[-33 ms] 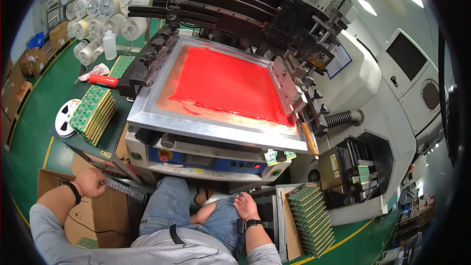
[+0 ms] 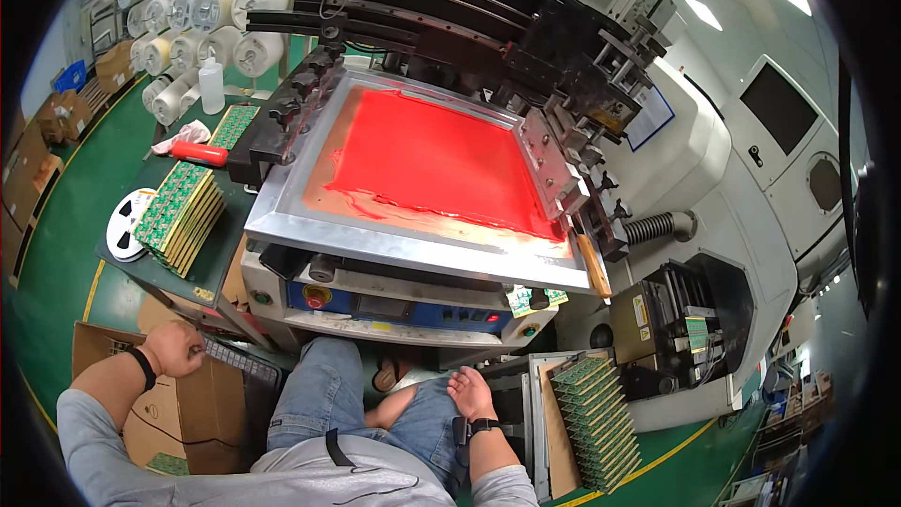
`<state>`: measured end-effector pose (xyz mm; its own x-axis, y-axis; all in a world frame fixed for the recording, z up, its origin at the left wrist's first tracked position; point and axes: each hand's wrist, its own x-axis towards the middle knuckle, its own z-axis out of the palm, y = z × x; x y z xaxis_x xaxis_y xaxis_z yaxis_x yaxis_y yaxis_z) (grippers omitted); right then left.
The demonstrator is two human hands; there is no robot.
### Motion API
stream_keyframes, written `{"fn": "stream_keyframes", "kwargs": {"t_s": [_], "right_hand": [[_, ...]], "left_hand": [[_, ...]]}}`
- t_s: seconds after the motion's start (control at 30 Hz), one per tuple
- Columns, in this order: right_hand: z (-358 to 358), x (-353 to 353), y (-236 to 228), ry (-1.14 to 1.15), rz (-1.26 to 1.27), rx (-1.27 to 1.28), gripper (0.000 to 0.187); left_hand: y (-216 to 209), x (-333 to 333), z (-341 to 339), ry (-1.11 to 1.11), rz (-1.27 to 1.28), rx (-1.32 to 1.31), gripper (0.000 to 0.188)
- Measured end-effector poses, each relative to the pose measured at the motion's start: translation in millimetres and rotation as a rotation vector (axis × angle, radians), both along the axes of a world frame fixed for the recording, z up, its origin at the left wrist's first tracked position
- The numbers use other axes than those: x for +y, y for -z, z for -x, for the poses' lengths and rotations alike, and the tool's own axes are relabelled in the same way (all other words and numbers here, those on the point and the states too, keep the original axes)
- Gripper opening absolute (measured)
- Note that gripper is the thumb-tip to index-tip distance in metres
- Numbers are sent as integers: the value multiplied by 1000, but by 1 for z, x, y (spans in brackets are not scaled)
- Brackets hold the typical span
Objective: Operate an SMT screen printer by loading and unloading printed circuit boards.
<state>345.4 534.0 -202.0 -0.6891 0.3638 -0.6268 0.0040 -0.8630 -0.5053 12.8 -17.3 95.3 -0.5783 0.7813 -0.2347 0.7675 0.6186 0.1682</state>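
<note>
My left hand is closed above a cardboard box, beside a dark keyboard. What its curled fingers hold, if anything, is hidden. Palm partly up, my right hand rests on my thigh with its fingers loosely apart and nothing in them. In front of me is a screen-printing machine with a metal-framed screen, and red ink covers most of the mesh. A wooden-handled tool leans at the frame's right corner. Neither hand touches the screen.
Green circuit boards are stacked on the left table beside a white reel and a red-handled tool. More boards stand in a tall stack at lower right. A red button sits on the blue front panel.
</note>
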Motion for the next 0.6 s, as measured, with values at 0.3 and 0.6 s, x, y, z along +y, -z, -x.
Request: {"fn": "stream_keyframes", "kwargs": {"t_s": [0.3,0.6], "right_hand": [[-4,3,-11,26,36,29,25],[-8,4,-6,56,56,131,26]], "left_hand": [[2,4,-1,6,45,-32,23],[1,12,2,-120,90,-154,31]]}}
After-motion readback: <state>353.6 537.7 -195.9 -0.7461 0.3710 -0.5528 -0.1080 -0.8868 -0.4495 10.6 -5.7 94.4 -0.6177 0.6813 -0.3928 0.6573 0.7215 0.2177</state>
